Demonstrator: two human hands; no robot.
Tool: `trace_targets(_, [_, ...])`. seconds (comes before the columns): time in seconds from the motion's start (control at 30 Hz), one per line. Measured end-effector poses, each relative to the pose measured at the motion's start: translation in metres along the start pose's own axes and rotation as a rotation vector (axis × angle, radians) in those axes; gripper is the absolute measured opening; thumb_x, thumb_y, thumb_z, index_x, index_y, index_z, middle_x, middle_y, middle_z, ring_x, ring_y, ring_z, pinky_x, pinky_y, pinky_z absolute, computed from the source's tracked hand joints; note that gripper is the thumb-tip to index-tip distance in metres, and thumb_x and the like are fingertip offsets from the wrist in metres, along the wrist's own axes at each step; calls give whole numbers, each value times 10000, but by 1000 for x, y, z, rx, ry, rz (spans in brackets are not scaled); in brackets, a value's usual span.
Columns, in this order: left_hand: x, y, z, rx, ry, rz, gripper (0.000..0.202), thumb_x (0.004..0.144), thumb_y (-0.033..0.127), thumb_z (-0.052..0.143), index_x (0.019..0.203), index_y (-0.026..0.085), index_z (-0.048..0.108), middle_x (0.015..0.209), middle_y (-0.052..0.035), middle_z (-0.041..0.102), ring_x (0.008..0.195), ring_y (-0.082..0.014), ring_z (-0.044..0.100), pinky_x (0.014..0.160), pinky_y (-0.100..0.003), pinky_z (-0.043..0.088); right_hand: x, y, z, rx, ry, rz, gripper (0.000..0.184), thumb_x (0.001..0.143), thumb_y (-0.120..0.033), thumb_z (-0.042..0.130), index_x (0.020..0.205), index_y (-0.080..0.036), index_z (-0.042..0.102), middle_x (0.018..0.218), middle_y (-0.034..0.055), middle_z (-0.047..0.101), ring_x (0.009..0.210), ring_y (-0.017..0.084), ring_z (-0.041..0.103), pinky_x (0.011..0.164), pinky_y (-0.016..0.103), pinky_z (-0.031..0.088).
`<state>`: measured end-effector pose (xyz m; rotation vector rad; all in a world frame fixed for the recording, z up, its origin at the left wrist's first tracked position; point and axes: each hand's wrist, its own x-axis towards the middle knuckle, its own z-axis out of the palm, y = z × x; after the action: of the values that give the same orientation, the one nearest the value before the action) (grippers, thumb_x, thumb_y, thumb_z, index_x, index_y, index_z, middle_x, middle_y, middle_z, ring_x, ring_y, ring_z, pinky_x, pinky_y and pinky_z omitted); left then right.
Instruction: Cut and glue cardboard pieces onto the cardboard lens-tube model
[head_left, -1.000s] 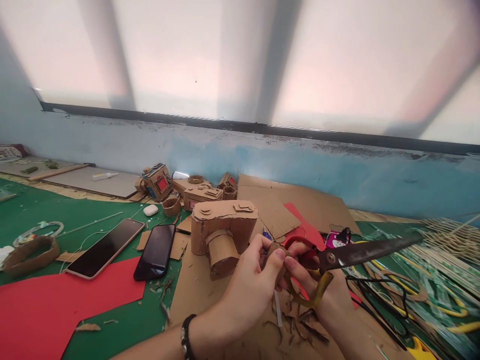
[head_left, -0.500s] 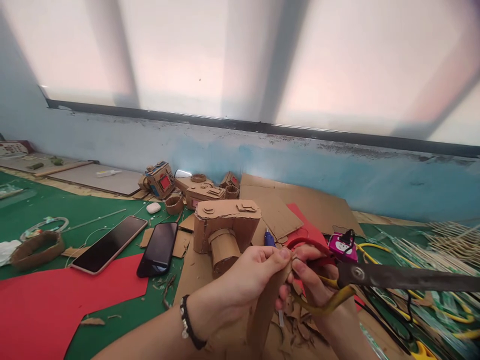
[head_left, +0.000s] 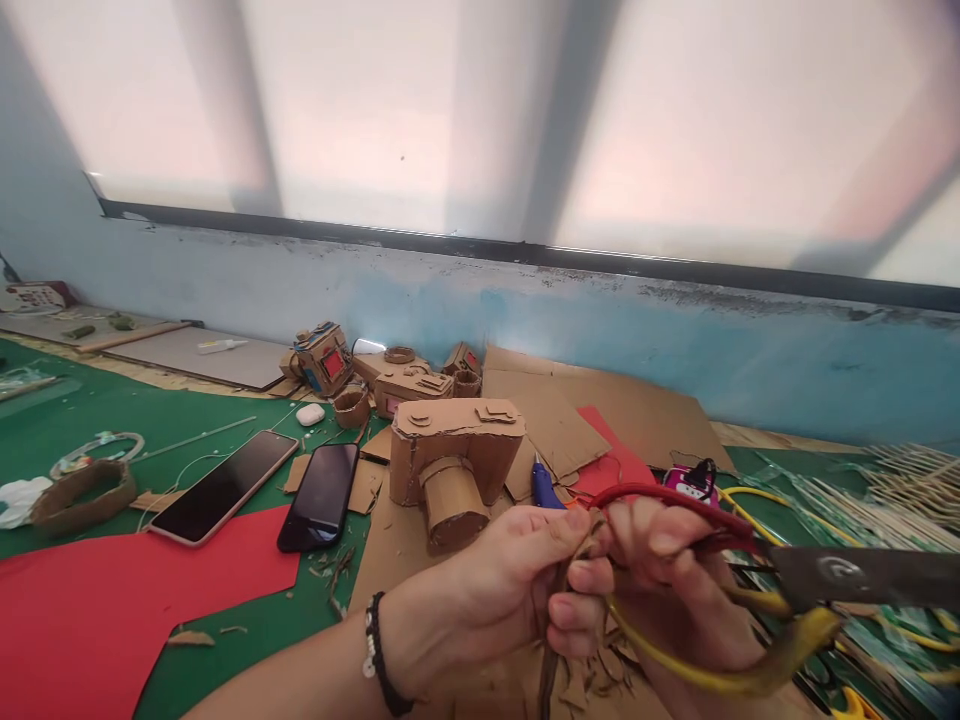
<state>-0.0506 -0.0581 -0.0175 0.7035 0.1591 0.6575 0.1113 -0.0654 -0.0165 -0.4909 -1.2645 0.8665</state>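
My left hand [head_left: 517, 580] pinches a narrow brown cardboard strip [head_left: 555, 610] that hangs down edge-on between thumb and fingers. My right hand [head_left: 675, 590] is closed round the red and yellow handles of large scissors [head_left: 840, 578], whose dark blades point right, out of frame. The two hands touch above a litter of cardboard scraps. Just behind them stands a cardboard model camera [head_left: 456, 462] on a brown cardboard sheet.
Two dark phones [head_left: 319, 497] [head_left: 225, 486] lie left of the model camera on the green mat, beside red paper [head_left: 112, 610]. Smaller cardboard models [head_left: 324, 357] sit by the blue wall. A blue glue gun [head_left: 541, 483], a pink device [head_left: 694, 482] and yellow cables lie right.
The scissors have swung down and right, with their blades leaving the frame. My left hand turned the cardboard strip edge-on. The view has shifted slightly.
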Motion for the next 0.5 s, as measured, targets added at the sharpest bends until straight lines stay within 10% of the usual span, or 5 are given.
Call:
trace_targets(0.27, [1, 2, 7, 386, 157, 211, 641, 812, 773, 858, 878, 193, 593, 735, -2, 642, 561, -113, 603, 548, -244, 515, 9, -10, -12, 13, -202, 34, 663, 983, -687, 714, 581, -251, 417, 458, -72, 241, 376, 123, 222, 381, 270, 348])
trace_targets(0.5, [-29, 32, 31, 640, 224, 213, 433, 900, 552, 876, 979, 183, 664, 881, -71, 783, 716, -138, 671, 715, -273, 551, 8, 6, -32, 31, -140, 89, 202, 890, -539, 883, 958, -364, 809, 622, -35, 532, 508, 169, 500, 462, 294, 459])
